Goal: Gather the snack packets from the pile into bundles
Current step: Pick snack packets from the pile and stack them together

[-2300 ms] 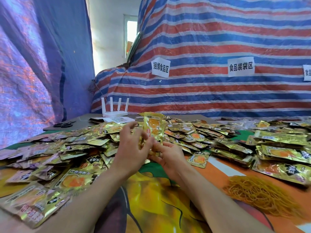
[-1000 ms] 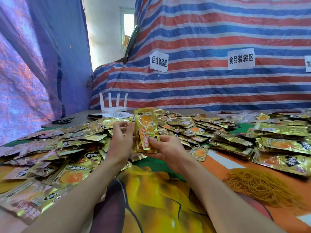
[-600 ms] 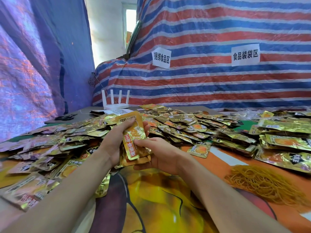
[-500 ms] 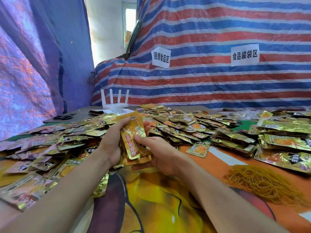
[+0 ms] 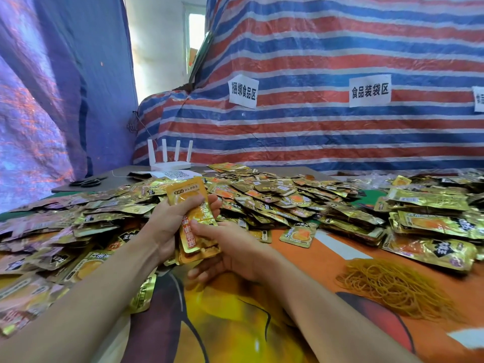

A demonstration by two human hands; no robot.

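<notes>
One packet stack [image 5: 190,237] clamped by left hand [image 5: 167,226], right hand [image 5: 235,250] fingers; pile [image 5: 275,197] behind.

My left hand [image 5: 167,224] and right hand [image 5: 233,247] cover much of the stack of packets [image 5: 195,231] at centre frame, so I cannot count how many lie behind the front one. My right fingers are mostly hidden beneath it. At the right edge a paper sign [image 5: 479,99] is cut off, its writing unreadable. The loose packets [image 5: 23,302] at lower left smear into blur, print illegible. The dark thing [image 5: 87,182] at mid left is too small to tell.
</notes>
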